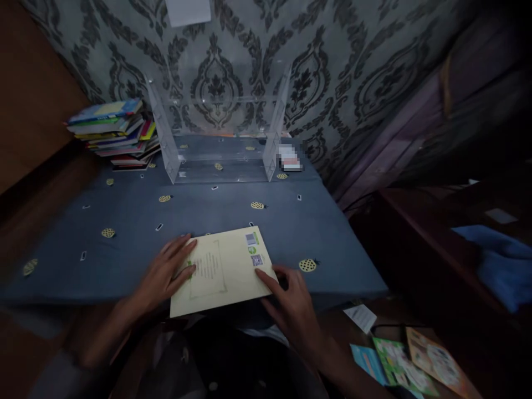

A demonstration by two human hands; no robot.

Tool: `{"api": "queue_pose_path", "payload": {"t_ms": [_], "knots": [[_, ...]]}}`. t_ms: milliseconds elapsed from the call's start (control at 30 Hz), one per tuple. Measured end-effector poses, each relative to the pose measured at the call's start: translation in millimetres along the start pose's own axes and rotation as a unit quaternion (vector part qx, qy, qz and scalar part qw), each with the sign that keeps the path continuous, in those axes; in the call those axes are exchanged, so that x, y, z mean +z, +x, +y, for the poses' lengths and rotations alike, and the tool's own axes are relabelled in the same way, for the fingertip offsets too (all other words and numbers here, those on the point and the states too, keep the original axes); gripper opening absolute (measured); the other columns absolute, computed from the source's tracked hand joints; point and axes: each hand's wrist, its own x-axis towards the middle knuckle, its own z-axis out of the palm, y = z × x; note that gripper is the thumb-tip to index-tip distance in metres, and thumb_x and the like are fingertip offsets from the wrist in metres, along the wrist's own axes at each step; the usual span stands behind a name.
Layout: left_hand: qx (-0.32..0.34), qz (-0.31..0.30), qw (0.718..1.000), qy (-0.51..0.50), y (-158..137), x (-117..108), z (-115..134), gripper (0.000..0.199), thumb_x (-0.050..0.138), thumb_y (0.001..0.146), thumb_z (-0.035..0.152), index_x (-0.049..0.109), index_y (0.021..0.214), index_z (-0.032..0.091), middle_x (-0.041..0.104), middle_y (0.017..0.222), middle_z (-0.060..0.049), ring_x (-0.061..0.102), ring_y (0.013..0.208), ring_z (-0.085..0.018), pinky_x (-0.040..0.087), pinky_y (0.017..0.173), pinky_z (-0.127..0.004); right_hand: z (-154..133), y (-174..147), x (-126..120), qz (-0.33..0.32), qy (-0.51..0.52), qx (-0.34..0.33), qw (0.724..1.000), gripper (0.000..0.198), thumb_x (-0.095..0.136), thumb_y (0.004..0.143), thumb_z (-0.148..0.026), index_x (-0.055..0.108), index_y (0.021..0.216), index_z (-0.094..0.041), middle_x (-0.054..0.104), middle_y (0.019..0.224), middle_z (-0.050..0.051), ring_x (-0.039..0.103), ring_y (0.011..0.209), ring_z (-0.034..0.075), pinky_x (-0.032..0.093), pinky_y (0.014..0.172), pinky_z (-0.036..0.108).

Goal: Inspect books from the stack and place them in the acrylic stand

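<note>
A thin cream-coloured book [239, 271] lies at the front edge of the table, its near side reaching past the edge. Its cover has a framed block of text, a barcode and small printed squares. At the book's left side is my left hand [166, 271], fingertips and thumb on the cover. My right hand [293, 296] grips the right edge, thumb on top and the other fingers at the side and partly under it.
A clear acrylic shelf [224, 172] stands on the blue patterned tablecloth [133, 210] against the wall. Stacked books [112, 133] sit at the back left, and a blurred small item [290, 158] lies right of the shelf. Several booklets [403, 360] lie lower right, below the table.
</note>
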Motion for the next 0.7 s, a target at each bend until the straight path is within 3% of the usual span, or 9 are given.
{"api": "queue_pose_path", "payload": {"t_ms": [200, 267, 333, 433, 567, 633, 700], "knots": [[-0.06, -0.036, 0.991, -0.117, 2.3, -16.6, -3.0, 0.05, 0.044, 0.099, 0.051, 0.06, 0.138, 0.025, 0.054, 0.149, -0.009, 0.048, 0.138, -0.031, 0.039, 0.115, -0.05, 6.7, 31.1, -20.4, 0.014, 0.044, -0.1, 0.994, 0.026, 0.054, 0.097, -0.018, 0.065, 0.121, -0.02, 0.067, 0.102, 0.013, 0.061, 0.09, 0.025, 0.055, 0.073, 0.037], [-0.109, -0.05, 0.972, -0.204, 6.6, -24.9, -7.9, 0.052, 0.043, 0.097, 0.058, 0.067, 0.129, 0.025, 0.059, 0.144, -0.009, 0.051, 0.135, -0.032, 0.038, 0.115, -0.051, 8.8, 48.6, -30.6, 0.023, 0.061, -0.126, 0.99, 0.022, 0.054, 0.099, -0.022, 0.068, 0.115, -0.018, 0.07, 0.092, 0.01, 0.062, 0.08, 0.022, 0.054, 0.07, 0.034], [-0.179, -0.064, 0.931, -0.312, 12.4, -30.9, -13.3, 0.06, 0.038, 0.096, 0.064, 0.072, 0.122, 0.023, 0.067, 0.133, -0.009, 0.058, 0.127, -0.032, 0.044, 0.11, -0.049, 11.0, 67.1, -39.1, 0.041, 0.084, -0.121, 0.988, 0.019, 0.056, 0.099, -0.028, 0.07, 0.107, -0.018, 0.07, 0.081, 0.008, 0.061, 0.071, 0.02, 0.053, 0.065, 0.032], [-0.278, -0.019, 0.84, -0.466, 25.9, -30.0, -18.1, 0.074, 0.029, 0.094, 0.073, 0.074, 0.114, 0.018, 0.074, 0.116, -0.012, 0.068, 0.107, -0.031, 0.056, 0.091, -0.043, 15.6, 92.9, -45.8, 0.069, 0.147, -0.058, 0.985, 0.021, 0.058, 0.099, -0.035, 0.072, 0.097, -0.019, 0.07, 0.074, 0.004, 0.063, 0.066, 0.017, 0.051, 0.062, 0.028], [-0.306, 0.159, 0.732, -0.587, 59.5, -19.3, -15.3, 0.064, 0.051, 0.086, 0.073, 0.07, 0.11, 0.017, 0.074, 0.105, -0.011, 0.07, 0.087, -0.025, 0.058, 0.062, -0.031, 23.1, 119.0, -45.6, 0.097, 0.232, 0.052, 0.966, 0.03, 0.06, 0.096, -0.043, 0.073, 0.082, -0.019, 0.07, 0.068, 0.002, 0.064, 0.059, 0.016, 0.048, 0.056, 0.025], [-0.273, 0.203, 0.715, -0.611, 82.3, -19.5, -14.8, 0.062, 0.062, 0.078, 0.073, 0.069, 0.105, 0.017, 0.073, 0.095, -0.008, 0.067, 0.079, -0.021, 0.055, 0.054, -0.027, 26.4, 129.6, -44.7, 0.102, 0.268, 0.116, 0.951, 0.035, 0.063, 0.092, -0.049, 0.073, 0.077, -0.019, 0.066, 0.06, 0.0, 0.062, 0.053, 0.015, 0.045, 0.051, 0.024], [-0.238, 0.202, 0.728, -0.61, 107.4, -26.6, -18.1, 0.061, 0.071, 0.07, 0.072, 0.067, 0.095, 0.017, 0.069, 0.082, -0.004, 0.063, 0.067, -0.016, 0.051, 0.048, -0.023, 28.4, 139.0, -43.9, 0.101, 0.318, 0.173, 0.926, 0.04, 0.065, 0.087, -0.055, 0.071, 0.073, -0.018, 0.062, 0.055, -0.001, 0.06, 0.049, 0.015, 0.045, 0.048, 0.023]]}}
